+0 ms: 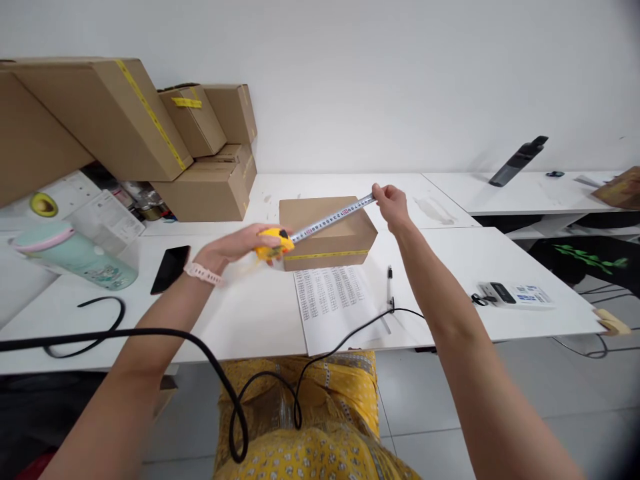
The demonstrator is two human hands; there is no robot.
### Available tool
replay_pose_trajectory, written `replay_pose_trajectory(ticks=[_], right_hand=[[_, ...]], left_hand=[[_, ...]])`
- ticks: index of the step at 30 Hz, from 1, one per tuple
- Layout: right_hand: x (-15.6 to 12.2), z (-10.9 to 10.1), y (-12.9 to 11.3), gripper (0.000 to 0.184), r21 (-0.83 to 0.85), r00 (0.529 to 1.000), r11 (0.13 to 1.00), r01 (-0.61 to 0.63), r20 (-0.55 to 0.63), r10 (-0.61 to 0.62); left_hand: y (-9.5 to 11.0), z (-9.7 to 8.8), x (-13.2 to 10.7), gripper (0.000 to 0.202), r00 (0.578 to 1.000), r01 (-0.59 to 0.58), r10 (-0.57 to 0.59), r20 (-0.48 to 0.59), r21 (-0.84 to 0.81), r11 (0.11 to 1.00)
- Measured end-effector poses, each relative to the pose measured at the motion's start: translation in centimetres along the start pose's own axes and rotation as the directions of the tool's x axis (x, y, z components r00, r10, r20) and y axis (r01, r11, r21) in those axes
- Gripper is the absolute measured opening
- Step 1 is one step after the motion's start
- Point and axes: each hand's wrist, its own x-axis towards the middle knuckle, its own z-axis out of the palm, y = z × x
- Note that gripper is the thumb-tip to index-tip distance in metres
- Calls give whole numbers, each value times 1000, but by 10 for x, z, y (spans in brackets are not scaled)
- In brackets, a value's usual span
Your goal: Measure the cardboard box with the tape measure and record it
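Observation:
My left hand (250,243) is closed around the yellow case of a tape measure (275,244). Its blade slants up to the right, pulled out over a cardboard box (325,243). My right hand (393,203) pinches the far end of the blade near the box's right back corner. The box lies on the white table with a strip of yellow tape along its front side. Whether the blade touches the box top I cannot tell. Just in front of the box are printed sheets (333,313), with a pen (390,287) at their right.
Cardboard boxes (205,190) are stacked at the left. A mint tumbler (75,257) and a phone (171,269) are on the left side. A black cable (200,340) loops across the front. Right of my arm is a white device (517,295); a dark bottle (517,162) stands farther back.

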Motion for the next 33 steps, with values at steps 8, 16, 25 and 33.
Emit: replay_pose_trajectory(ticks=[8, 16, 25, 33], right_hand=[[-4, 24, -40, 53, -15, 960, 996, 93, 268, -86], [-19, 46, -27, 77, -389, 919, 921, -3, 363, 156], [1, 72, -12, 70, -656, 864, 702, 277, 489, 116], [6, 81, 2, 58, -741, 881, 578, 341, 467, 79]], left_hand=[[-32, 159, -8, 49, 1000, -29, 19, -22, -647, 762], [5, 165, 43, 36, 954, -85, -142, -262, -696, 713], [-1, 173, 55, 32, 941, -68, -184, -285, -688, 722], [-1, 173, 54, 34, 948, -88, -143, -283, -669, 738]])
